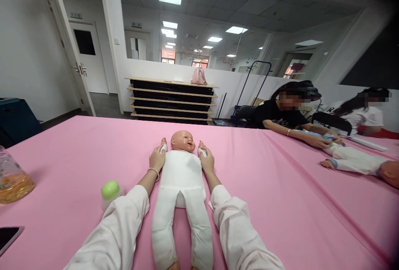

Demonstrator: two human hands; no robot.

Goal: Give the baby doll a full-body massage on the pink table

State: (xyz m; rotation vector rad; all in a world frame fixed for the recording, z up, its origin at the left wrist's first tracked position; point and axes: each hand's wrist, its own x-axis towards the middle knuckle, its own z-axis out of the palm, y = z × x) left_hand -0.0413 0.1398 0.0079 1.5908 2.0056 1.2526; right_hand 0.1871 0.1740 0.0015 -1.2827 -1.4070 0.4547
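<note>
A baby doll (182,174) with a white cloth body lies on its back on the pink tabletop (264,203), head away from me and legs toward me. My left hand (157,157), with a beaded bracelet at the wrist, is closed around the doll's arm on the left, which is raised beside its head. On the other side my right hand (207,159) grips the doll's other raised arm in the same way. The doll's small hands stick out above my fingers. Long white sleeves cover both my forearms.
Left of my sleeve stands a bottle with a green cap (110,189). A jug of amber liquid (14,178) and a phone (9,236) are at the left edge. At the right, a person in black (282,116) handles another doll (358,159); a second person sits beyond.
</note>
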